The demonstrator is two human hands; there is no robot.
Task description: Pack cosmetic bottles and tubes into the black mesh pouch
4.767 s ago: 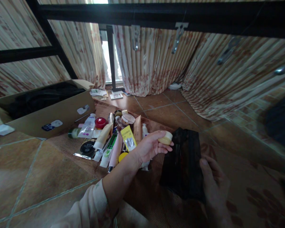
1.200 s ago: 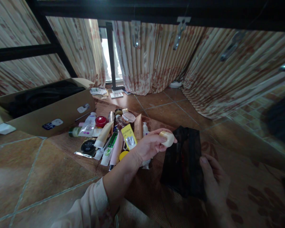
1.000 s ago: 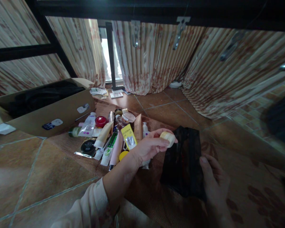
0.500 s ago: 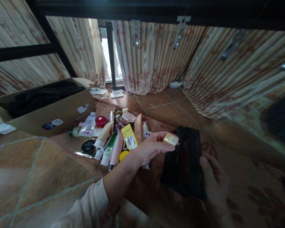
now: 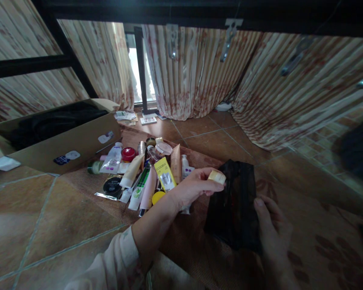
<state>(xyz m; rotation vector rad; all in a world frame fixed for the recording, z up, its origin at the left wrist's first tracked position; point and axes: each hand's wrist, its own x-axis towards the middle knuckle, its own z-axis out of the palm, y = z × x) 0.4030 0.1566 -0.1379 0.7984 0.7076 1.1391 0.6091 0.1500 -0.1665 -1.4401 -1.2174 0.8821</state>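
My left hand (image 5: 196, 187) pinches a small pale-yellow jar-like container (image 5: 217, 177) between thumb and fingers, beside the upper left of a black bag (image 5: 234, 209). The bag's right edge is gripped by my right hand (image 5: 270, 217), thumb on top. What lies inside the bag is too dark to make out. Left of the bag lies a pile of cosmetics: a yellow box (image 5: 165, 175), a red-lidded jar (image 5: 128, 154), a beige tube (image 5: 133, 171), a pink tube (image 5: 149, 188) and a black round compact in clear wrapping (image 5: 111, 185).
A cardboard box (image 5: 78, 149) holding black material stands at the left on the tiled floor (image 5: 78, 209). The cosmetics rest on a brown mat (image 5: 130, 216). Papers (image 5: 125, 116) lie near the striped curtains (image 5: 199, 72). A dark metal frame (image 5: 199, 12) crosses overhead with hanging metal brackets (image 5: 230, 40).
My left hand has shifted very slightly left with the pale-yellow container, which has tilted a little. My right hand and the black bag stay nearly in place.
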